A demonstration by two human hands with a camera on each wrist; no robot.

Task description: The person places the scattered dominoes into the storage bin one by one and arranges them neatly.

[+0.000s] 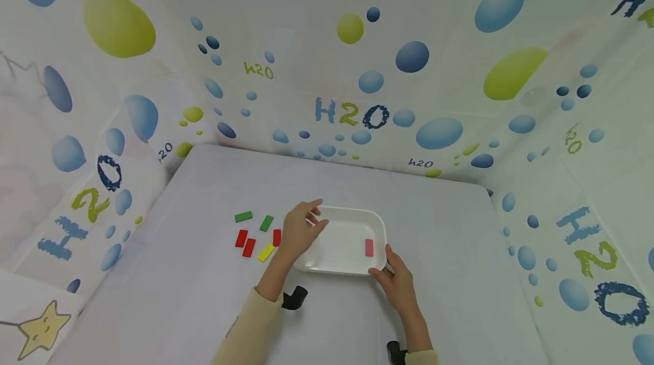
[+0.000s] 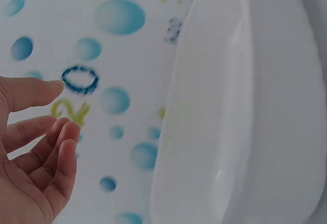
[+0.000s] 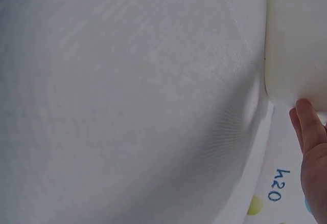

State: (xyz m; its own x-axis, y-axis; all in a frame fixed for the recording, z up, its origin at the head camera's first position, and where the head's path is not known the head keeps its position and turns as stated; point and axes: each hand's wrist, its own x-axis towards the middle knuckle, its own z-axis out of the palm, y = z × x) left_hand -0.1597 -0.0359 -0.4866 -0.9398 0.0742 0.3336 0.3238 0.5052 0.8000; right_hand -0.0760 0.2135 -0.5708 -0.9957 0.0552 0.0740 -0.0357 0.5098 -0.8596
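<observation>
A white rectangular tray (image 1: 339,240) sits on the table, and one pinkish-red block (image 1: 369,247) lies in its right half. My right hand (image 1: 398,281) grips the tray's near right corner, thumb at the front rim and fingers along the right side; the right wrist view shows fingertips (image 3: 304,106) against the tray's outer wall. Over the tray's left end is my left hand (image 1: 300,231), its fingers loosely bent and the thumb apart. Nothing shows between those fingers (image 2: 66,157) in the left wrist view.
Left of the tray lie two green blocks (image 1: 243,216), three red blocks (image 1: 248,247) and a yellow block (image 1: 266,252). A black wrist device (image 1: 295,298) sits at each sleeve. Behind the table hangs a white sheet (image 1: 296,92) printed with blue and green dots.
</observation>
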